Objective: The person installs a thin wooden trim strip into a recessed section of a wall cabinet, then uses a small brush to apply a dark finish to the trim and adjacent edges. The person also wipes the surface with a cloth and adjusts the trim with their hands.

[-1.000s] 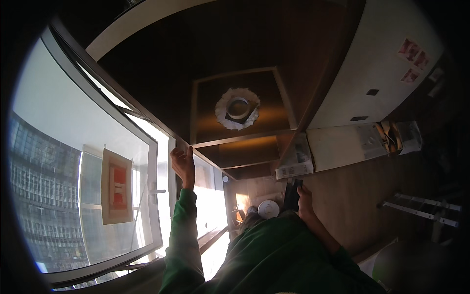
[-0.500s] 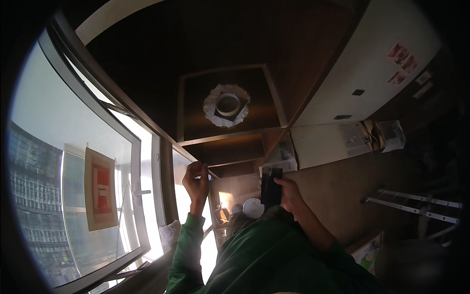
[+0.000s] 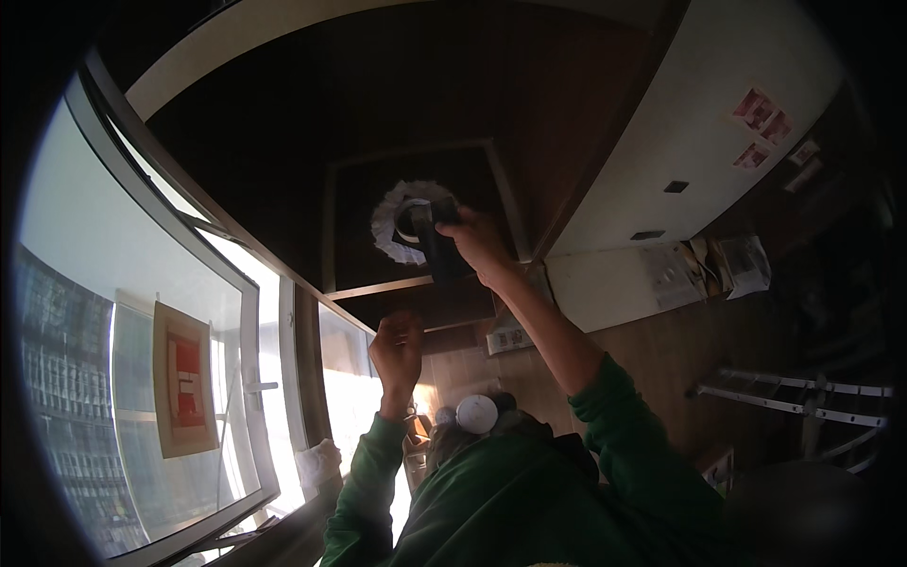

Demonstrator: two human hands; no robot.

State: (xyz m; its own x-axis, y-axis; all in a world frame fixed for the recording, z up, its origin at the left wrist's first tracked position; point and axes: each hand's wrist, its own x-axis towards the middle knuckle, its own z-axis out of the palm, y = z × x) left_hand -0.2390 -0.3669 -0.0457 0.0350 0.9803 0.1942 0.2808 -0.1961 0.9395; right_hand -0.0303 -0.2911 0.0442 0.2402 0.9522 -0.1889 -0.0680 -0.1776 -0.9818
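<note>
My right hand (image 3: 480,246) reaches forward and grips a flat black rectangular object (image 3: 438,248), whose exact kind I cannot make out. It hangs over the dark panel (image 3: 354,255) with the pale frame, covering the right side of a pale ring (image 3: 406,219). Around that ring spreads a crumpled white sheet (image 3: 384,225) with a ruffled edge. Whether the black object touches the ring cannot be seen. My left hand (image 3: 397,357) is raised near the dark shelf edge beside the window, its fingers curled together. Anything inside those fingers is hidden.
At left a window sash (image 3: 250,331) stands open, with a red-and-cream paper (image 3: 186,383) on its glass. A stepladder (image 3: 803,402) is at the right. Below me is a round white object (image 3: 476,414). Clear plastic boxes (image 3: 742,265) rest by the pale surface.
My right hand has moved forward and left with the black object, from near my chest to over the ring. My left hand has shifted slightly right and stays curled.
</note>
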